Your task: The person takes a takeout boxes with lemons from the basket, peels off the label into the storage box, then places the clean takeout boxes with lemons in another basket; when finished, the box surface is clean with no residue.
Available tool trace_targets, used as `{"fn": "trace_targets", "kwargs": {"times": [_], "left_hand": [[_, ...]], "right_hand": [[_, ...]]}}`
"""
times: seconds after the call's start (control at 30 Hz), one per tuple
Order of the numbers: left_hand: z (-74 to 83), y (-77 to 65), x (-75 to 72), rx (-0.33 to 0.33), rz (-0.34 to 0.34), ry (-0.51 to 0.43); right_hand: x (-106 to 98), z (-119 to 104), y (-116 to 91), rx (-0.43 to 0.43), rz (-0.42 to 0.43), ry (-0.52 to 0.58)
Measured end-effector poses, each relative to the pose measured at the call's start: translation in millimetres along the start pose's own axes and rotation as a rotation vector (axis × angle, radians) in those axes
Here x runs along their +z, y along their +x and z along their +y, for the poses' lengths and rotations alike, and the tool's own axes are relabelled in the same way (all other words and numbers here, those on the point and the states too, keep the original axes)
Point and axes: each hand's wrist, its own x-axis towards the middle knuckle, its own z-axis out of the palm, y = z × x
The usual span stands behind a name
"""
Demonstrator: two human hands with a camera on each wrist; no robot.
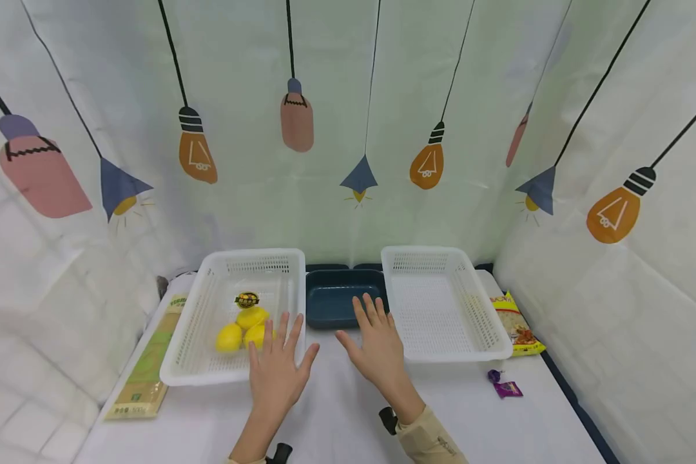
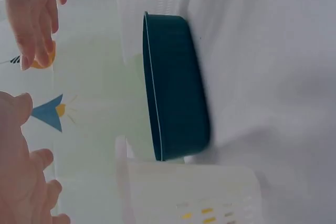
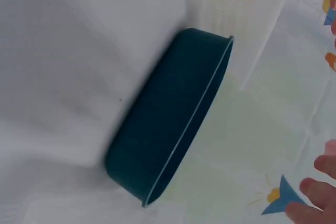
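Note:
My left hand (image 1: 278, 377) hovers with fingers spread over the front right corner of the left white basket (image 1: 176, 348). Lemons (image 1: 229, 338) lie in that basket, partly covered by the fingertips, beside a clear package with a black and yellow label (image 1: 247, 299). My right hand (image 1: 379, 348), also spread and holding nothing, is in front of the dark teal bin (image 1: 330, 316) and close to the right white basket (image 1: 441, 356). In the left wrist view the bin (image 2: 176, 87) stands upright between both baskets; its inside is mostly hidden there.
A long green and tan packet (image 1: 147, 361) lies left of the left basket. Right of the other basket is a yellow snack bag (image 1: 516, 325), with small purple wrapped candies (image 1: 507, 389) nearer the front. A curtain with printed lamps (image 1: 348, 212) hangs behind the white table (image 1: 336, 412).

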Motion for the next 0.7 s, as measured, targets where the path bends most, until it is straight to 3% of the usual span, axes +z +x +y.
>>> {"fn": "trace_targets", "kwargs": {"times": [0.17, 0.3, 0.6, 0.7], "left_hand": [[-11.5, 8.9, -7.7, -0.003, 0.019, -0.019], [-27.8, 16.7, -17.2, -0.036, 0.037, -0.048], [-71.8, 33.9, -31.8, -0.149, 0.004, -0.132], [-89.1, 39.7, -34.7, -0.196, -0.049, -0.146]], "right_hand": [[-5, -14, 10, -0.053, 0.021, 0.006], [-5, -29, 18, -0.076, -0.016, 0.111], [7, -56, 31, -0.041, -0.203, 0.408], [12, -64, 34, -0.022, -0.285, 0.510]]}}
